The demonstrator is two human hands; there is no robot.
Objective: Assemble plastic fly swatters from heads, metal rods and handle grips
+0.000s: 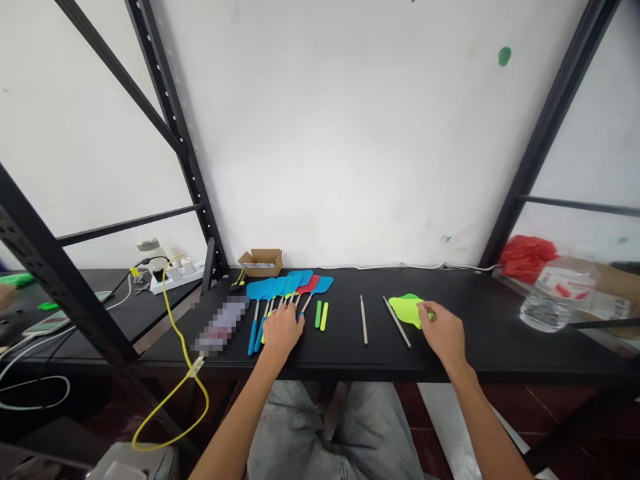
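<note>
My left hand (283,328) lies over the handles of a fanned-out row of fly swatters, fingers slightly apart. Most of them have blue heads (255,289), and one has a red head (311,284). What lies under the palm is hidden. My right hand (443,331) pinches the edge of a yellow-green swatter head (406,309) lying on the black table. Just left of that head, a metal rod (398,323) lies slanted, and another metal rod (364,321) lies farther left. A green handle (319,314) and a yellow handle (325,316) sit side by side near my left hand.
A small open cardboard box (263,261) stands against the wall, with a yellow-black tool (239,281) beside it. A blurred-out phone-like object (223,327) with a yellow cable (173,313) lies left. At right are a red plastic bag (527,259) and a water bottle (557,293).
</note>
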